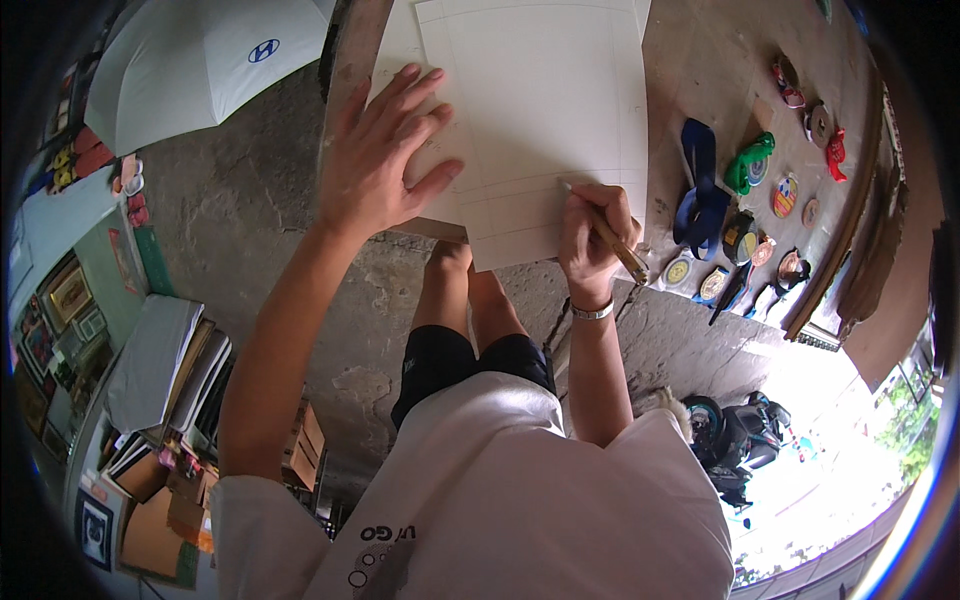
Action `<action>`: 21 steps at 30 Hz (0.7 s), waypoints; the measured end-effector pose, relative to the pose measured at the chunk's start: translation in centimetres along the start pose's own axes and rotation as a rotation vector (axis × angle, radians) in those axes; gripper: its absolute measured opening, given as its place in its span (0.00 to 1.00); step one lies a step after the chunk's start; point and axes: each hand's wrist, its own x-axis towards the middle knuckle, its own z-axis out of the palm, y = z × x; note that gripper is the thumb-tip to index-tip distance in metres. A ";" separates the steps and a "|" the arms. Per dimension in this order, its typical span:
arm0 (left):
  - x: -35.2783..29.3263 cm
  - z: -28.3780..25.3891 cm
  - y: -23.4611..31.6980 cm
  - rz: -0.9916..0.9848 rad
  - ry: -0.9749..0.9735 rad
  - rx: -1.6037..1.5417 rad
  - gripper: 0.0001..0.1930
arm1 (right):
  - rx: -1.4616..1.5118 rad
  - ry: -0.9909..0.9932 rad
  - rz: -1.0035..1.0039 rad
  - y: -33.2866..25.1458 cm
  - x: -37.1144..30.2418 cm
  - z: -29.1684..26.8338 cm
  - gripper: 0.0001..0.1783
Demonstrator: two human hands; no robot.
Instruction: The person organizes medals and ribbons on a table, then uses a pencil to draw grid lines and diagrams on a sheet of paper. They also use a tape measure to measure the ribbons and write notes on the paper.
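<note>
A large white sheet (540,100) lies on the table with thin lines drawn along its edges. Beneath it, at the left, another white sheet (398,50) shows. My left hand (385,155) rests flat with fingers spread over the sheets' left side. Near the lower right corner of the top sheet, my right hand (592,235) is closed round a slim, brown-gold pen-like tool (622,248). Its pale tip points at the paper close to a drawn line; whether it touches I cannot tell. A silver watch is on my right wrist.
Several medals with ribbons, one dark blue (698,190) and one green (750,165), lie on the table at the right. A white umbrella (200,70) stands open at far left. Stacked boards (165,370) lean at lower left. A motorcycle (745,435) stands at lower right.
</note>
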 end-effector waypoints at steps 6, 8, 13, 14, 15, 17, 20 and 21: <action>0.0 -0.3 0.2 -0.007 0.004 -0.010 0.34 | 0.195 -0.006 0.199 -0.2 -0.4 -1.0 0.04; 0.0 -0.4 0.3 -0.012 0.014 -0.018 0.34 | 0.253 -0.062 0.218 -0.4 -0.5 -1.1 0.04; 0.3 -0.3 0.4 -0.017 0.030 0.028 0.34 | 0.175 -0.217 0.004 -0.9 -0.3 -0.4 0.05; 0.3 -0.3 0.4 -0.020 0.031 0.031 0.34 | 0.167 -0.233 0.023 -0.9 -0.3 -0.3 0.05; 0.3 -0.4 0.5 -0.023 0.031 0.033 0.34 | 0.160 -0.243 -0.008 -0.6 -0.3 -0.1 0.05; 0.3 -0.3 0.4 -0.022 0.037 0.042 0.34 | 0.136 -0.255 0.017 -1.2 -0.2 0.1 0.04; 0.2 -0.1 0.3 -0.020 0.041 0.061 0.34 | 0.133 -0.248 0.010 -1.4 -0.3 0.5 0.04; 0.2 -0.1 0.4 -0.021 0.039 0.063 0.34 | 0.137 -0.241 0.001 -1.3 -0.3 0.7 0.04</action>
